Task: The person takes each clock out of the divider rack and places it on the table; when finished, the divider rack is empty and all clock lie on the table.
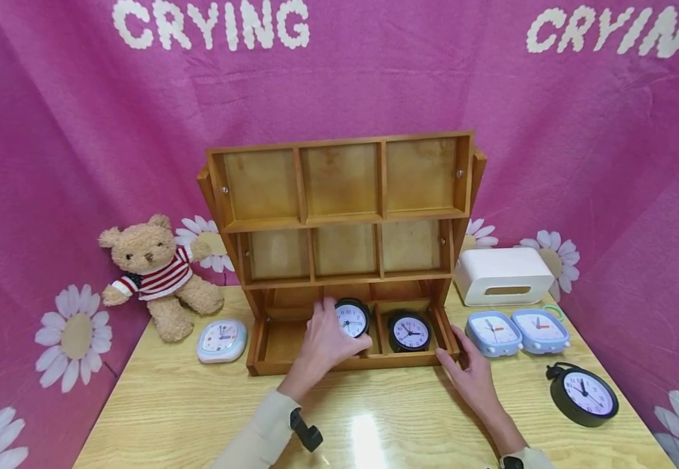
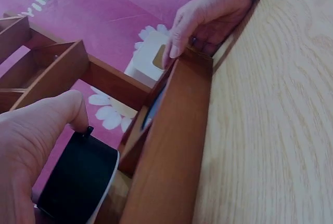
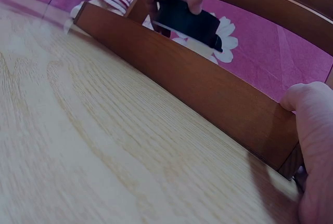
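Note:
My left hand [image 1: 324, 333] grips a round black alarm clock [image 1: 350, 318] with a white dial, at the middle compartment of the bottom tier of a wooden display shelf [image 1: 344, 223]. In the left wrist view the clock's black body [image 2: 80, 177] is tilted between thumb and fingers, just behind the tier's front board [image 2: 169, 146]. A second black alarm clock [image 1: 410, 333] leans face up in the bottom right compartment. My right hand [image 1: 475, 376] holds the bottom tier's front right corner, its thumb [image 3: 297, 95] on the top edge; the other fingers are mostly hidden.
Two blue alarm clocks [image 1: 494, 333] and a black one [image 1: 584, 395] lie on the table's right side, before a white tissue box [image 1: 503, 276]. At left, a teddy bear [image 1: 160, 280] sits behind a pale blue clock [image 1: 222, 340]. A pink cloth [image 1: 339, 85] hangs behind.

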Motion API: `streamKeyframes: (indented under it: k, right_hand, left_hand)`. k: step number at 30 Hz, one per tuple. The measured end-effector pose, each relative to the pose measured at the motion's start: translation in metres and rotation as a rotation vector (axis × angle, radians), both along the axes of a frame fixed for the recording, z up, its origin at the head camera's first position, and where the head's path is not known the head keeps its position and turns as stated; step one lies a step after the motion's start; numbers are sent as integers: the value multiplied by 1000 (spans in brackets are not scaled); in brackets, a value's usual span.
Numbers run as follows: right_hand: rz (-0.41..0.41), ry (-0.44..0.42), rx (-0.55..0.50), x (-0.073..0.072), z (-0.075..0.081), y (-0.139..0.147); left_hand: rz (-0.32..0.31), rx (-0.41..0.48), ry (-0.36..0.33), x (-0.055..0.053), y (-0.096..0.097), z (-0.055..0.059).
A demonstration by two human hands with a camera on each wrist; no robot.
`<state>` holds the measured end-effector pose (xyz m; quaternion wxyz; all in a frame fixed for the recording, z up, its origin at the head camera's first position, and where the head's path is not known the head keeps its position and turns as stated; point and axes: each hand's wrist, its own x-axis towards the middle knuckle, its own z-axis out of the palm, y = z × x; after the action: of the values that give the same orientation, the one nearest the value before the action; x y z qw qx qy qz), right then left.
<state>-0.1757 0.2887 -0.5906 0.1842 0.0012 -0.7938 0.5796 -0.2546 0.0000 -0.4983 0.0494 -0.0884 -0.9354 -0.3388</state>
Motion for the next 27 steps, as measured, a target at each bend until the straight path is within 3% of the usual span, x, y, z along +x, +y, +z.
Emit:
streamKeyframes:
  k: [8,15,27]
  right_hand:
    - [-25,-7,16,0,1,-1]
    - [-15,-4,8,-1,3,-2]
    - [-24,-19,23,0,3,-2]
  left_hand:
    - [36,118,37,7,-18,9]
    - [83,162,123,12,-40,11]
    - [150,163,191,29,-93,3]
